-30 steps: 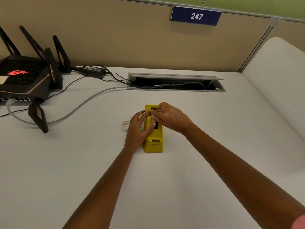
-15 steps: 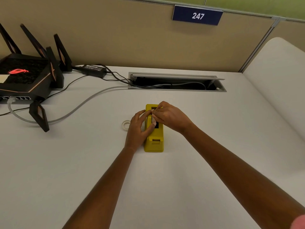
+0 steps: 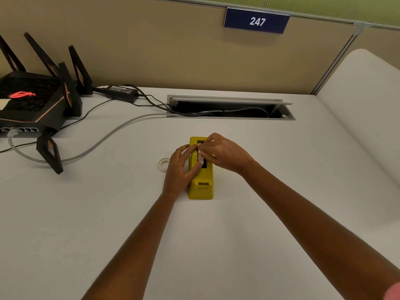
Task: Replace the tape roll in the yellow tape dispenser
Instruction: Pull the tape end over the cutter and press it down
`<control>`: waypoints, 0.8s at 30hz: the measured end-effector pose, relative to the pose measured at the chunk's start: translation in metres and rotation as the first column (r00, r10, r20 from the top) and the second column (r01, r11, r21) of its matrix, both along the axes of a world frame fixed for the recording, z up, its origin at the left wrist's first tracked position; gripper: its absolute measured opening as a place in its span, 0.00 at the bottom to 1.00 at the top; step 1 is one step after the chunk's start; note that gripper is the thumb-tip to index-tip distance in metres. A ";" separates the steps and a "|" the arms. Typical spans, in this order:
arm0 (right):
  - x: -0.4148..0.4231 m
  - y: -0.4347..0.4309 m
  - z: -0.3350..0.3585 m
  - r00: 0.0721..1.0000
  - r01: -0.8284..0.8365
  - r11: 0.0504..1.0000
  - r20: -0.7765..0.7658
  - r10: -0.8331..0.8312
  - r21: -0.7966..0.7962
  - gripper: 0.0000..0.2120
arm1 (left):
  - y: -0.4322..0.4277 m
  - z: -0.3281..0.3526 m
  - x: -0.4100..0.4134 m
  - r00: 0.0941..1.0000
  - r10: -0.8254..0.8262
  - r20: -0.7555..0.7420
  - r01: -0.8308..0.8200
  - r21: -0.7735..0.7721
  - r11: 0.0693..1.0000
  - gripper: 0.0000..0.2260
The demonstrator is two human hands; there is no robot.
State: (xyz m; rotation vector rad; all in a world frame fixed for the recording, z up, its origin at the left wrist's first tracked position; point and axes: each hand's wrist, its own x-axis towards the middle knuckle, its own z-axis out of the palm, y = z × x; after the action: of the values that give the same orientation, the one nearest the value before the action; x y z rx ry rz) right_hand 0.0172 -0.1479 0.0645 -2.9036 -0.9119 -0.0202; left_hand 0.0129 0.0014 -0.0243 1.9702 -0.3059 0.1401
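Both hands work a tape roll at the top slot of the yellow plastic tape dispenser [image 3: 200, 182] in the middle of the white table [image 3: 259, 234].

We see our left hand [image 3: 180, 169] against the dispenser's left side, thumb across its top, fingers curled narrow toward the thin tape roll [image 3: 198, 153] standing on edge over the dark slot. Our right hand [image 3: 223, 153] comes in from the right, its fingertips pinched on that roll's upper part; how far the roll sits in the slot we cannot tell. A small whitish tape ring [image 3: 163, 163] lies flat on the table just left of the left hand. Far left stands a black router with upright antennas [image 3: 36, 100], a grey cable [image 3: 112, 135] running from it to the open cable tray [image 3: 231, 108] set in the table behind the dispenser.
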 end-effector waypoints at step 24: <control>0.000 -0.005 0.001 0.996 -0.062 0.997 0.067 0.059 0.046 0.14 | 0.000 -0.003 0.002 1.000 0.010 -0.001 -0.010 -0.004 1.000 0.25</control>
State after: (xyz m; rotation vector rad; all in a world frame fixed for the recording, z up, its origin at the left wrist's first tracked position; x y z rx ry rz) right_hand 0.0172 -0.1532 0.0658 -2.8451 -0.9952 -0.1317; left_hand 0.0149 0.0010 -0.0276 1.9682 -0.2946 0.1465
